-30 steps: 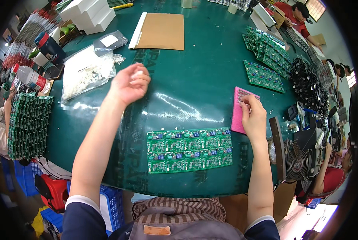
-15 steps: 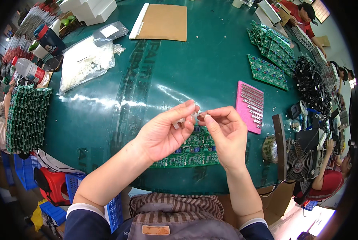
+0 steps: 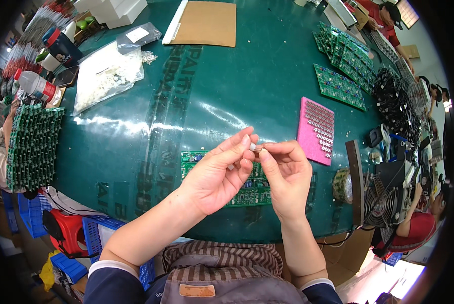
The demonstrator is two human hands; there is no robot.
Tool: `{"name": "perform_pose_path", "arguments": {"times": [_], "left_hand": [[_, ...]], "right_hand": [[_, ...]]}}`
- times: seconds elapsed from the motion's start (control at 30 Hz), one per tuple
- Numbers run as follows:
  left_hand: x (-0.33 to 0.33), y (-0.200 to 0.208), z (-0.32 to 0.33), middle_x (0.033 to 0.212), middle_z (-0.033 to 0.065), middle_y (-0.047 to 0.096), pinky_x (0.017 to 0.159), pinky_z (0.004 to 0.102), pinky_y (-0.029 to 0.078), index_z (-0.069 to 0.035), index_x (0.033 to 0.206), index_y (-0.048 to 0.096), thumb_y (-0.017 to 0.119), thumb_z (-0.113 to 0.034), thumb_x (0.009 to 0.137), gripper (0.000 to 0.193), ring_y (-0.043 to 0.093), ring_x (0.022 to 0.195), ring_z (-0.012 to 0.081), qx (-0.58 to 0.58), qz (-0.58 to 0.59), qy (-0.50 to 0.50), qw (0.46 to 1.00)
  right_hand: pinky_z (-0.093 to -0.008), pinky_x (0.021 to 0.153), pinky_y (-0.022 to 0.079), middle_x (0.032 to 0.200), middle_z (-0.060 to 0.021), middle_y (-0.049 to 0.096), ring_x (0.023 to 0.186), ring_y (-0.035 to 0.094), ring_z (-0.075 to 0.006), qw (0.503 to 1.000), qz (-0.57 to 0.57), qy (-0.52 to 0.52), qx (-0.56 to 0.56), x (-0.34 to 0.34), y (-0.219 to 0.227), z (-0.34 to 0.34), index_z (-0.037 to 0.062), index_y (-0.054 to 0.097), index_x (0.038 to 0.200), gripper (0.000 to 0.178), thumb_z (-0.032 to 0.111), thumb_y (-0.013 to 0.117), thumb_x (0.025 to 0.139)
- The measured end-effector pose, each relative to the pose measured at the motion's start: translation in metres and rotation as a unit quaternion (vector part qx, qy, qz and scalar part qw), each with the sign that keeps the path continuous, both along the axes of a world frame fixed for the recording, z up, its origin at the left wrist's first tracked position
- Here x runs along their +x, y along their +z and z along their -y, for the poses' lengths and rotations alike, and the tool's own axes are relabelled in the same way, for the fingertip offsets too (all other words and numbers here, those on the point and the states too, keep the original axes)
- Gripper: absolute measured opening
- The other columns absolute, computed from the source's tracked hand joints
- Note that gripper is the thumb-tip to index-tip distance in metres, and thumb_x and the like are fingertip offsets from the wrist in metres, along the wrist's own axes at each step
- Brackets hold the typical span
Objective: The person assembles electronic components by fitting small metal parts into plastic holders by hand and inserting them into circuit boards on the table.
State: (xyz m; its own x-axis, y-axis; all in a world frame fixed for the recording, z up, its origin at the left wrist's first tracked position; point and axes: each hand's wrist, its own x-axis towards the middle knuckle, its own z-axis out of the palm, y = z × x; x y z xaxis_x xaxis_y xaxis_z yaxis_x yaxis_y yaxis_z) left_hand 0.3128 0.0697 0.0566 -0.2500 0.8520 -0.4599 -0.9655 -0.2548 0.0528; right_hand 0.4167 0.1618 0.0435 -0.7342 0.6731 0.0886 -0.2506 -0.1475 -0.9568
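Observation:
Above the middle of the green table, my two hands meet fingertip to fingertip. My left hand [image 3: 218, 178] pinches a small white plastic piece [image 3: 252, 146] between thumb and fingers. Against it, my right hand [image 3: 291, 175] pinches a tiny part with thin coppery leads [image 3: 258, 149]; most of its body is hidden by the fingertips. The leads touch or enter the white piece; I cannot tell which. Below the hands lies a green circuit board panel [image 3: 252, 198], partly covered by them. To the right is a pink foam block [image 3: 309, 147] holding rows of small round metal parts.
A clear bag of small white pieces [image 3: 105, 83] lies at the left, beside a grey bag [image 3: 138, 38]. Circuit board panels [image 3: 339, 87] stack at the right; more stand upright [image 3: 34, 147] at the left. A tape roll [image 3: 342, 186] and fan [image 3: 379, 201] sit at the right edge.
The white piece and the leads have come together between my fingertips. My left hand has moved slightly right, and more of the board's left side shows.

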Motion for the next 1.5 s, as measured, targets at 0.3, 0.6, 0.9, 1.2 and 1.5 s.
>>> {"name": "perform_pose_path", "arguments": {"times": [0.3,0.6,0.9,1.2,1.5], "left_hand": [[0.003,-0.005,0.005,0.097,0.002,0.056,0.052,0.0154,0.044,-0.01,0.107,0.056,0.054,-0.01,0.088,0.018,0.049,0.069,0.0069,0.051,0.049,-0.01,0.997],[0.011,-0.004,0.005,0.103,0.0009,0.052,0.051,0.0142,0.041,-0.009,0.112,0.051,0.06,-0.015,0.086,0.029,0.049,0.068,0.0041,-0.019,-0.044,0.007,0.999],[0.021,-0.001,0.004,0.103,0.0056,0.058,0.052,0.017,0.041,-0.001,0.116,0.052,0.056,-0.018,0.089,0.033,0.05,0.068,0.0038,-0.116,-0.195,-0.003,0.974],[0.044,-0.018,0.016,0.094,0.0054,0.061,0.053,0.0179,0.041,0.001,0.112,0.056,0.054,-0.021,0.09,0.031,0.05,0.063,0.0045,-0.169,-0.268,0.005,0.949],[0.047,-0.022,0.027,0.094,0.0096,0.063,0.05,0.02,0.035,0.002,0.106,0.057,0.049,-0.015,0.091,0.024,0.044,0.057,0.0057,-0.21,-0.306,-0.043,0.927]], "right_hand": [[-0.026,0.081,0.047,0.096,-0.0126,0.061,0.09,0.06,-0.0157,0.999,-0.04,0.0,0.011,0.0,-0.003,0.002,-0.0033,0.054,0.093,0.012,-0.006,0.057,0.082],[-0.0272,0.081,0.047,0.095,-0.0137,0.061,0.09,0.059,-0.017,0.998,-0.045,-0.021,0.027,0.003,-0.004,0.006,-0.0032,0.057,0.09,0.012,-0.008,0.06,0.079],[-0.0278,0.078,0.047,0.09,-0.0107,0.062,0.09,0.058,-0.0172,0.99,0.002,-0.049,0.132,0.007,-0.009,0.003,-0.0011,0.063,0.086,0.014,-0.008,0.065,0.074],[-0.0298,0.067,0.05,0.084,-0.0066,0.063,0.078,0.06,-0.0233,0.859,0.042,-0.132,0.493,0.013,-0.018,0.005,0.0037,0.066,0.084,0.023,-0.005,0.07,0.063],[-0.0297,0.069,0.048,0.08,-0.0104,0.064,0.075,0.061,-0.0242,0.859,0.132,-0.11,0.482,0.033,-0.016,-0.036,0.0004,0.064,0.082,0.012,-0.005,0.063,0.072]]}}
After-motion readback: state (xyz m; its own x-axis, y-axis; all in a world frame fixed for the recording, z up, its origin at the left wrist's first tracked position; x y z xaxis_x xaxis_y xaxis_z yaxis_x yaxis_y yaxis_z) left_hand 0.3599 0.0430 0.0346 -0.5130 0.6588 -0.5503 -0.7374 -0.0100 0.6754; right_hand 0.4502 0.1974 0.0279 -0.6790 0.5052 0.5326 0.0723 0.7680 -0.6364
